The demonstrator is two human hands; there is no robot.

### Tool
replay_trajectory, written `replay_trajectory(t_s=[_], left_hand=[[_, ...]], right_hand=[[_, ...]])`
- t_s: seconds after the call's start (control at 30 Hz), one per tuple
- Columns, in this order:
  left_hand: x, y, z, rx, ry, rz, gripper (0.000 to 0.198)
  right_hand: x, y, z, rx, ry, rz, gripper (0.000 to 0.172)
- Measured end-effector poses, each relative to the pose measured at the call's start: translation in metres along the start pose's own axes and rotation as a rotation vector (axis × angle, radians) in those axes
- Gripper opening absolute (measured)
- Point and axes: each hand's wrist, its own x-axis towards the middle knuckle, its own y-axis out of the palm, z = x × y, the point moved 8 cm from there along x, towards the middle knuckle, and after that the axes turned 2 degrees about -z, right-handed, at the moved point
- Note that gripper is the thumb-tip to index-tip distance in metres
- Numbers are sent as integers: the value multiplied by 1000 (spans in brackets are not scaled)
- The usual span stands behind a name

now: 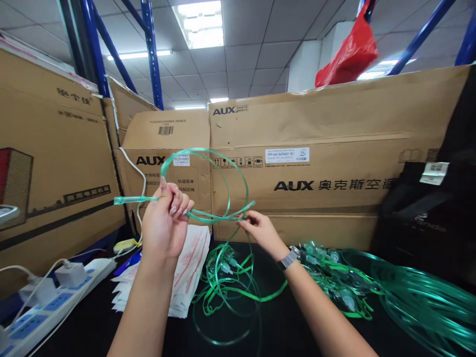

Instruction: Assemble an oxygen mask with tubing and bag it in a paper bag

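Tubing (219,217) of clear green plastic is in the centre of the frame, looped upright between two hands. The left hand (167,213), left of centre, has its grip curled tightly around the gathered strands, and a wider tube end (134,200) juts out towards the left. Right of centre, the right hand (262,230) has its grip pinching the strands between thumb and fingertips; a metal watch (288,259) circles that wrist. Below the hands, a green tangle (223,267) lies on the black table (282,327), beside white printed packets (193,267) at lower centre-left. Clear green-strapped pieces (334,277) are heaped at lower right, next to a thick coil (420,292) of green tube. A white power strip (55,307) fills the lower left corner; an AUX carton (334,144) stands across the middle and right, and a red bag (349,54) hangs at upper right.
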Motion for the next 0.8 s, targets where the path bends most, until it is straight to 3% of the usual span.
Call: replay_trajectory(t_s=[0.17, 0.27, 0.43, 0.57, 0.8], left_hand=[[-3, 0, -6, 256, 69, -15, 26], [-1, -3, -6, 383, 59, -6, 27], [3, -10, -10, 398, 68, -41, 28], [4, -13, -12, 399, 69, -49, 28], [5, -16, -13, 421, 86, -58, 27]], right_hand=[[-3, 15, -29, -258, 82, 56, 25], [-8, 27, -46, -375, 135, 174, 20], [-15, 35, -72, -527, 218, 319, 22], [-9, 24, -73, -585, 217, 244, 27], [3, -3, -49, -485, 159, 38, 26]])
